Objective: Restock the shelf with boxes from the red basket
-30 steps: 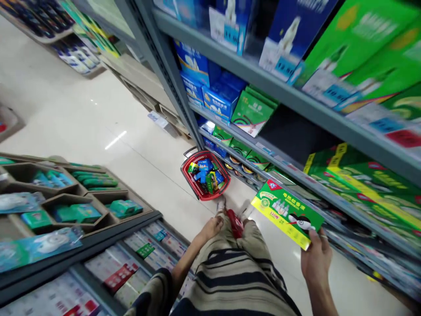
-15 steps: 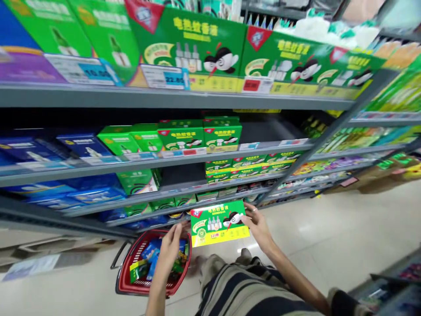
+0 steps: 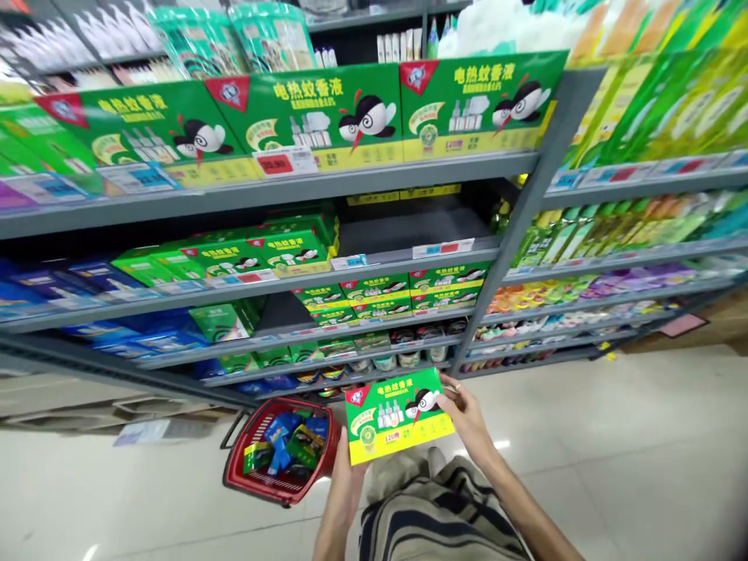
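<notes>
Holding a green-and-yellow box of electric mosquito-repellent liquid (image 3: 397, 417) in front of me, above my striped trousers (image 3: 438, 518): my right hand (image 3: 464, 417) pinches its right edge between thumb and fingers, and my left hand (image 3: 349, 483) clamps its lower edge. A red plastic shopping basket (image 3: 334, 450) of boxed goods sits just left on the tile floor (image 3: 584, 475); matching boxes (image 3: 304, 117) line the gray metal shelf (image 3: 269, 191) ahead.

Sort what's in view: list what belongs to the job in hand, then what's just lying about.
In hand: left hand; right hand; green electric mosquito-liquid box, held between them; red shopping basket of boxes, beside the left hand.

Just around: stocked green boxes; grey metal shelving; tiled floor.
</notes>
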Available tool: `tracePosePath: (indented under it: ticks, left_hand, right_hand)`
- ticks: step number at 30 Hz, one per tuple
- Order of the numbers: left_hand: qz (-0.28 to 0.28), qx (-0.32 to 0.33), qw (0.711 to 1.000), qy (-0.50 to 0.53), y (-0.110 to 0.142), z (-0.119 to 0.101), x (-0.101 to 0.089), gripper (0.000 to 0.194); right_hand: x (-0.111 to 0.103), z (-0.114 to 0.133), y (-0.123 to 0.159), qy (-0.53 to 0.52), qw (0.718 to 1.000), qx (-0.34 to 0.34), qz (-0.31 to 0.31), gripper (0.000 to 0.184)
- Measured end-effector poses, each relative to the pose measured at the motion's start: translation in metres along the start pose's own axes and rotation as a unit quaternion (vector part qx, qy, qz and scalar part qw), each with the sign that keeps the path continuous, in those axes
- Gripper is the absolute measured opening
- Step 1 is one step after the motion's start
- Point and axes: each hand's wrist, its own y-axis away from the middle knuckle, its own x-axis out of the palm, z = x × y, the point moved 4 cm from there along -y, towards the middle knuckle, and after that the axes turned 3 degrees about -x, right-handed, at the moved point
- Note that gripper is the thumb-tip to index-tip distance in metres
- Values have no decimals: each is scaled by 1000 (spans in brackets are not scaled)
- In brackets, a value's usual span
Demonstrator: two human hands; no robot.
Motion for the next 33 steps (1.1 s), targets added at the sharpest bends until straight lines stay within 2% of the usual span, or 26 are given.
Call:
tracePosePath:
  ticks: [4, 7, 10, 16, 19, 23, 27, 30, 33]
  left_hand:
    - [-25, -4, 994, 109, 15, 2, 29, 93]
    - [-45, 17, 984, 174, 19, 1, 37, 89]
    - [-22, 4, 977, 211, 16, 4, 42, 85]
    - [30, -27, 981, 191, 0, 7, 55, 65]
    - [48, -19, 988, 148, -3, -1, 64, 74]
    - [52, 4, 992, 112, 1, -10, 73, 88]
    - [18, 16, 992, 120, 3, -5, 69, 96]
    - [1, 2, 995, 100, 1, 4, 55, 96]
    - [-92, -7, 995, 42, 2, 2, 34, 96]
  right_hand:
    - [-22, -2, -3, -6, 1000, 18, 3, 77]
    - [-30, -7, -5, 3, 1000, 26, 7, 81]
    - [-38, -12, -1, 13, 999, 32, 10, 83]
    - [-66, -25, 24, 27, 998, 52, -33, 91]
    - [-81, -32, 32, 16, 995, 70, -66, 92]
    - [-90, -35, 24, -2, 996, 73, -56, 88]
    - [-87, -29, 7, 14, 997, 69, -32, 82]
    - [-83, -27, -3, 27, 998, 53, -10, 76]
    - [-79, -28, -12, 20, 998, 60, 7, 72]
